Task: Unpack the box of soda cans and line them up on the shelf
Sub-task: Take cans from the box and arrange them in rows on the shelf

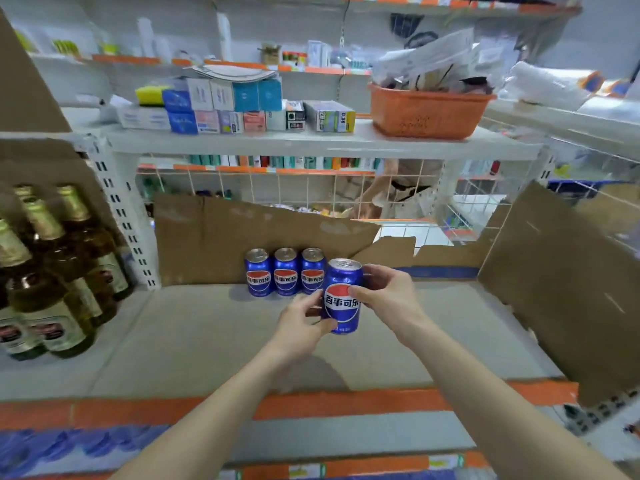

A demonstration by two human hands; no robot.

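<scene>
Fourth Pepsi can [342,296] held upright above the shelf [194,327].
Left hand [303,323] and right hand [384,294] both curl round it, just right of three Pepsi cans [286,271] at the shelf's back edge.

both hands [304,322] grip blue can [342,299] | three cans [286,271] on shelf [207,327]

- orange basket [427,114]: on upper shelf, papers piled in it
- small boxes [235,105]: stacked left of basket, same shelf
- glass bottles [52,271]: gold caps, well below-left of basket
- cardboard sheets [242,237]: below basket
</scene>
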